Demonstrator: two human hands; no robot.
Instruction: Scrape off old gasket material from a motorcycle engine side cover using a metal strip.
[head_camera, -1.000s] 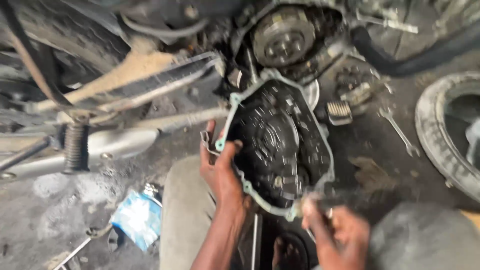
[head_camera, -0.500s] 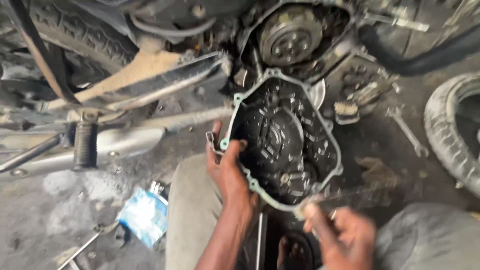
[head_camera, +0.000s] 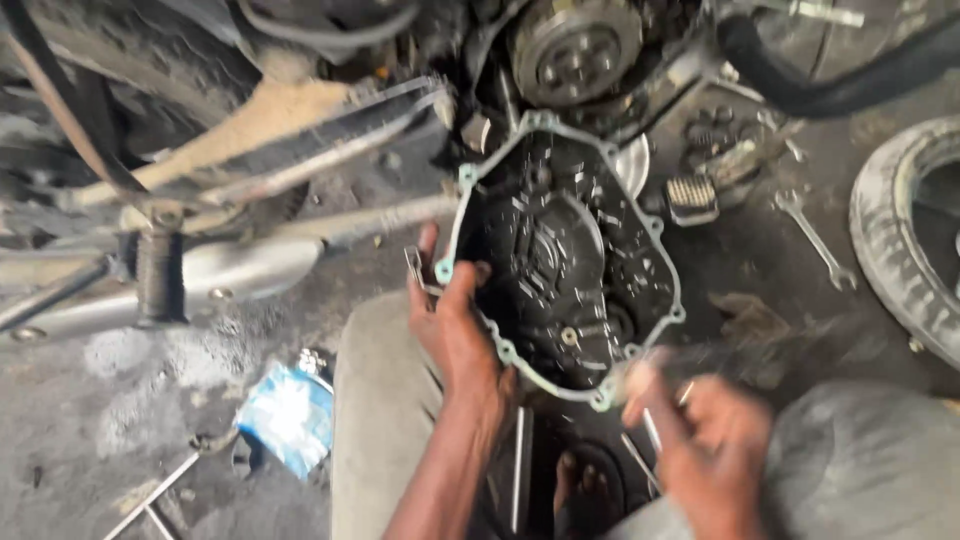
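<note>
Down on the oily workshop floor (head_camera: 120, 440), the removed engine cover (head_camera: 565, 265) is gripped by the left hand (head_camera: 455, 325), its pale gasket (head_camera: 655, 225) not yet stripped, while the blurred right hand (head_camera: 705, 435) is closed on a thin tool (head_camera: 640, 455).

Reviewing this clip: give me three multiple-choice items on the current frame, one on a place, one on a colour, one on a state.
1. Where does the spanner lie?
A. On the ground right of the engine cover
B. In the left hand
C. On the tyre

2. What colour is the gasket round the engine cover?
A. Red
B. Pale green
C. Black

3. How is the engine cover held?
A. Lying flat, untouched
B. Left hand gripping its left edge, right hand at its lower corner
C. Bolted to the engine

Answers: 1 A, it rests on the oily floor between cover and tyre. 2 B, the rim strip is light green. 3 B, both hands touch it.
</note>
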